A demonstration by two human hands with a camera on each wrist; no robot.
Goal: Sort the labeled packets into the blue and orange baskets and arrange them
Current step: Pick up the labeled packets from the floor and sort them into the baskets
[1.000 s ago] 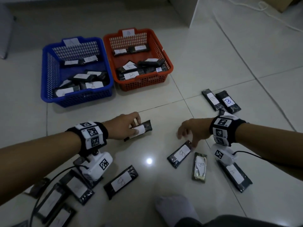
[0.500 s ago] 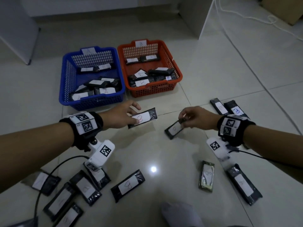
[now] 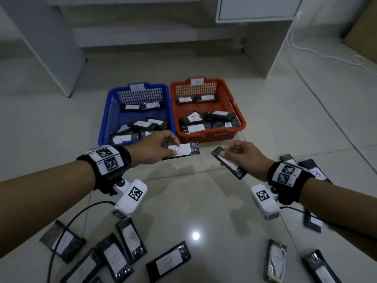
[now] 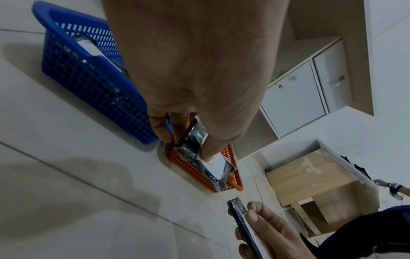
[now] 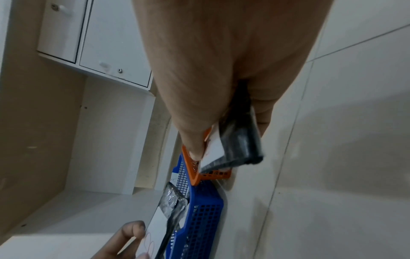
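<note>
Each grip clamps a packet: left hand on the B-labelled packet (near end), right hand on another packet.

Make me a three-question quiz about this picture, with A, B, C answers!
1. Where does the orange basket stand?
A. right of the blue basket, touching it
B. behind it
C. on a shelf

2. What letter is on the left hand's packet?
A. A
B. B
C. D

3. What is the right hand doing?
A. resting flat
B. pointing
C. holding a second packet off the floor

Answers: 1 A, their rims meet side by side. 2 B, a red B shows. 3 C, its fingers pinch that packet.
</note>
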